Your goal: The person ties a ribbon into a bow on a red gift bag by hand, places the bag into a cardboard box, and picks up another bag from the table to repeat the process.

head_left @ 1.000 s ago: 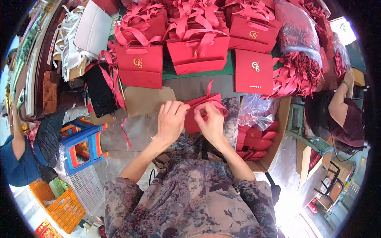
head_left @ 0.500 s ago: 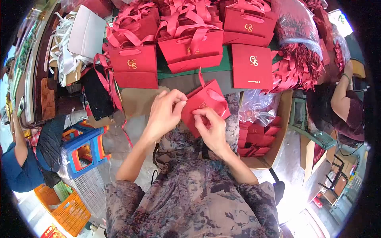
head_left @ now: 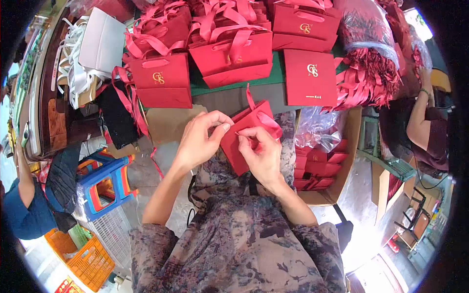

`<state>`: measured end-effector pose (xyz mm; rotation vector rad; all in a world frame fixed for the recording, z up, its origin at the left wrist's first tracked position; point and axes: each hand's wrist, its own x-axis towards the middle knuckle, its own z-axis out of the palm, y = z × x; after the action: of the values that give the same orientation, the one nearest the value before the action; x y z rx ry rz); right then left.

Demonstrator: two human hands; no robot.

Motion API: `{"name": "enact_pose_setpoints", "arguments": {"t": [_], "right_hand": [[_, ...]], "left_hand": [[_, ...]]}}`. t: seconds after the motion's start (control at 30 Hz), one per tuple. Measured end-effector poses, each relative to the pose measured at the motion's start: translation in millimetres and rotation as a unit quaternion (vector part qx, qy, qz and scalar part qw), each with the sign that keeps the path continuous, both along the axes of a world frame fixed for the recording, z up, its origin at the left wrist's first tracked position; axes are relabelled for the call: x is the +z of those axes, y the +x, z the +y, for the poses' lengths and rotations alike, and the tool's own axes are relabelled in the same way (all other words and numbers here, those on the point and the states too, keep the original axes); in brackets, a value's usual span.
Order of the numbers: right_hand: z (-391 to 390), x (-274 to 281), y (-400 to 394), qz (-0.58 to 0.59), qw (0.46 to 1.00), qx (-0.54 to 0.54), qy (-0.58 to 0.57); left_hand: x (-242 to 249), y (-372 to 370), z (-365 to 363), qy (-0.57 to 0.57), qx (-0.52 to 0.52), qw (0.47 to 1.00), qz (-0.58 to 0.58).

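Observation:
A small red paper gift bag (head_left: pixel 235 152) lies tilted over my lap, its ribbon handles (head_left: pixel 266 122) at the upper end. My left hand (head_left: pixel 201 139) is at the bag's upper left edge, thumb and forefinger pinched together. Over the bag's front, my right hand (head_left: pixel 262 154) has its thumb and forefinger closed in a pinch with the other fingers curled. A tiny tip shows at the right fingertips, too small to name. Whatever the left fingers hold is hidden.
Finished-looking red bags with ribbons (head_left: pixel 232 53) and a flat red bag (head_left: pixel 310 78) cover the table ahead. A carton of red bags (head_left: pixel 337 193) stands to the right. Blue stools (head_left: pixel 105 183) and an orange crate (head_left: pixel 90 263) are left. Other people's arms (head_left: pixel 419 122) show at both sides.
My right hand has shifted slightly and now covers the gold print on the bag. The bag has moved a little left and down. My left hand stays nearly in place.

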<state>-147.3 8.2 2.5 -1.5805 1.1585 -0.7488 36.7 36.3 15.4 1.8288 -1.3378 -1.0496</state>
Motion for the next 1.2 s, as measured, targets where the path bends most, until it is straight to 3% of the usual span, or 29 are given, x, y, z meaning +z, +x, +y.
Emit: {"name": "enact_pose_setpoints", "arguments": {"t": [0.17, 0.37, 0.53, 0.63, 0.7, 0.83, 0.9, 1.03, 1.13, 1.2], "right_hand": [[1, -2, 1, -0.022, 1.0, -0.004, -0.016], [-3, 0, 3, -0.005, 1.0, -0.004, 0.001], [-4, -4, 8, 0.009, 0.999, -0.01, 0.031], [-2, -12, 11, 0.009, 1.0, -0.009, -0.027], [-3, -16, 12, 0.065, 0.98, 0.033, -0.183], [-3, -22, 16, 0.083, 0.965, 0.042, -0.246], [-3, -22, 16, -0.024, 0.998, 0.009, -0.061], [-4, -22, 14, -0.049, 0.997, 0.007, 0.061], [-3, -26, 19, 0.022, 0.989, 0.026, -0.141], [-7, -28, 21, 0.031, 0.991, 0.03, -0.125]], "left_hand": [[0, -1, 0, -0.011, 0.011, 1.0, 0.025], [12, -7, -1, 0.03, -0.008, 0.998, -0.047], [12, -14, 1, -0.015, 0.03, 0.997, -0.075], [10, -15, 1, -0.04, 0.021, 0.995, -0.093], [12, -18, 1, -0.041, 0.018, 0.991, -0.122], [9, -18, 0, -0.041, 0.032, 0.99, -0.131], [4, -14, 1, -0.024, 0.035, 0.993, -0.107], [3, -12, 1, -0.012, 0.034, 0.997, -0.069], [2, -16, -1, -0.012, 0.025, 0.996, -0.083], [0, -14, -1, -0.01, 0.019, 0.994, -0.112]]}}
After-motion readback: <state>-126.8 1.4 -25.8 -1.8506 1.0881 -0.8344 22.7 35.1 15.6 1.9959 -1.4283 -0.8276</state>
